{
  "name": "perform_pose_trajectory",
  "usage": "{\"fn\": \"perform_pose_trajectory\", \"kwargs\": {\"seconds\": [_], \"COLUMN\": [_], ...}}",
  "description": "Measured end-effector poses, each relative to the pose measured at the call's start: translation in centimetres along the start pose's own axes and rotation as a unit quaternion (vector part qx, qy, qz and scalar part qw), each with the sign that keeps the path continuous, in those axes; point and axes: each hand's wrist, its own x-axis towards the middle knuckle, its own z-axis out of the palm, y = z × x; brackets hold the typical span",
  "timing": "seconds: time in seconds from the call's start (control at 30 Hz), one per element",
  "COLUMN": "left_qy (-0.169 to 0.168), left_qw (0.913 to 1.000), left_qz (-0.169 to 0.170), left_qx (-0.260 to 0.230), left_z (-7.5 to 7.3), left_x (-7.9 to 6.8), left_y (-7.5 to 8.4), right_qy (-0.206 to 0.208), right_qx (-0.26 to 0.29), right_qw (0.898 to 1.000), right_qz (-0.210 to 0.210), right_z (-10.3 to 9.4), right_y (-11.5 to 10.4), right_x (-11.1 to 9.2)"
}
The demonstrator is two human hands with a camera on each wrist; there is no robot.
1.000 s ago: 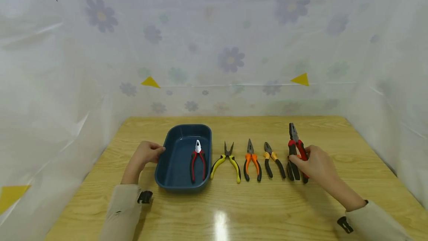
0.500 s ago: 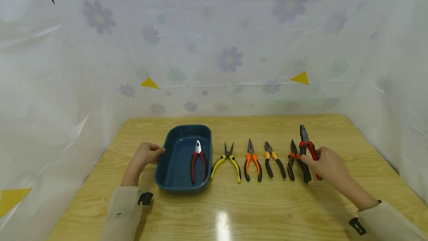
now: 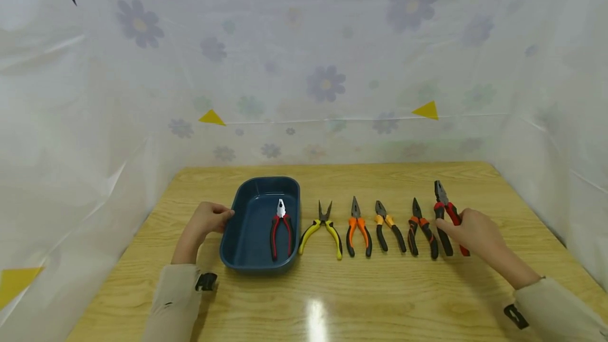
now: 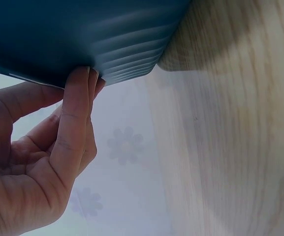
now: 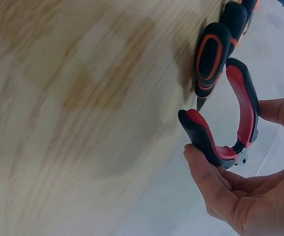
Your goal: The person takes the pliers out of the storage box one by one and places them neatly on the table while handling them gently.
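Observation:
My left hand (image 3: 209, 220) pinches the left rim of a deep blue tray (image 3: 249, 231). In the left wrist view, the thumb and fingers lie on either side of the tray's edge (image 4: 33, 64). Inside the tray, toward its right side, lies a pair of red-and-black pliers (image 3: 281, 231) with a bright silver head. My right hand (image 3: 480, 234) grips another pair of red-and-black pliers (image 3: 442, 207) by spread handles, dark head pointing away. The right wrist view shows those handles (image 5: 247, 105) between thumb and fingers, above the wooden table.
Right of the tray stand in a row yellow pliers (image 3: 324, 223), orange needle-nose pliers (image 3: 356, 220), yellow-orange and black pliers (image 3: 383, 220) and orange-and-black pliers (image 3: 416, 220). They lie on the wooden table (image 3: 361, 294). A flowered white sheet (image 3: 285, 57) hangs behind.
My right hand has carried the red-and-black pliers rightward, off the orange-and-black pair they overlapped, and slightly lower in view. My left hand has stayed at the tray rim.

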Motion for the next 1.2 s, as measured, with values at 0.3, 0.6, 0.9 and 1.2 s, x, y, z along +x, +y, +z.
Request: {"fn": "perform_pose_trajectory", "kwargs": {"seconds": [0.3, 0.6, 0.9, 1.2], "left_qy": [0.004, 0.007, 0.010, 0.007], "left_qw": [1.0000, 1.0000, 0.9999, 1.0000], "left_qz": [-0.001, -0.007, -0.010, -0.004], "left_qx": [0.003, -0.001, 0.000, -0.004], "left_z": [-0.1, 0.0, 0.0, 0.0], "left_x": [0.0, 0.0, 0.0, 0.2], "left_y": [0.0, 0.0, 0.0, -0.2], "right_qy": [0.004, -0.017, -0.045, -0.057], "right_qx": [-0.024, -0.035, -0.044, -0.061], "right_qw": [1.000, 0.999, 0.998, 0.996], "right_qz": [-0.009, -0.012, -0.021, -0.003], "right_z": [0.4, 0.5, 0.9, 1.3], "right_y": [1.1, 1.6, 1.8, 1.7], "right_x": [0.8, 1.4, 2.1, 2.8]}}
